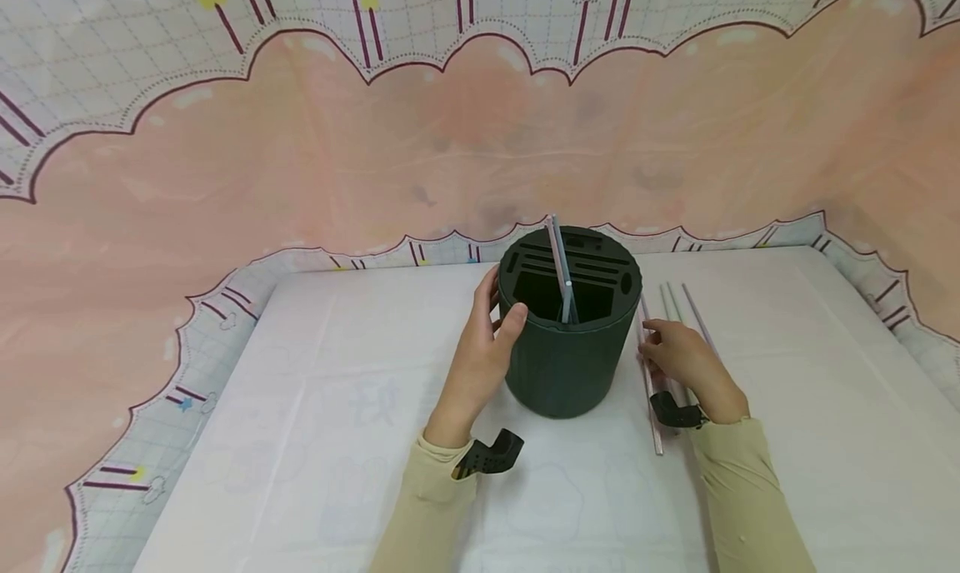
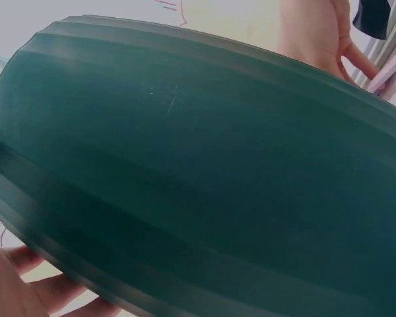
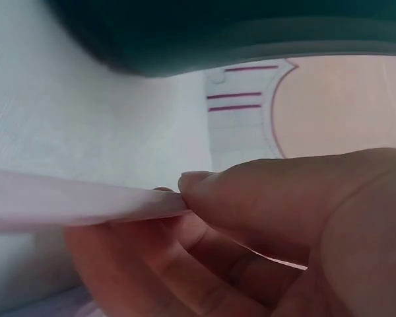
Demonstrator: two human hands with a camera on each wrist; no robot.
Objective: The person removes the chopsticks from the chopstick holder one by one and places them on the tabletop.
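A dark green round knife holder [image 1: 567,365] with a slotted top stands on the white table. Two chopsticks [image 1: 562,265], one pinkish and one bluish, lean upright in its large front opening. My left hand [image 1: 480,352] grips the holder's left side, thumb near the front rim; its fingers curl round the green wall [image 2: 198,165] in the left wrist view. To the right of the holder, my right hand [image 1: 684,358] pinches a pale pink chopstick [image 3: 86,198] between thumb and fingers. Beside that hand lie green and purple chopsticks [image 1: 697,311], partly hidden under it.
White cloth covers the table [image 1: 315,406]. A patterned peach curtain [image 1: 420,156] with scalloped borders rises behind it. Each wrist wears a small black camera, such as the left one [image 1: 491,454].
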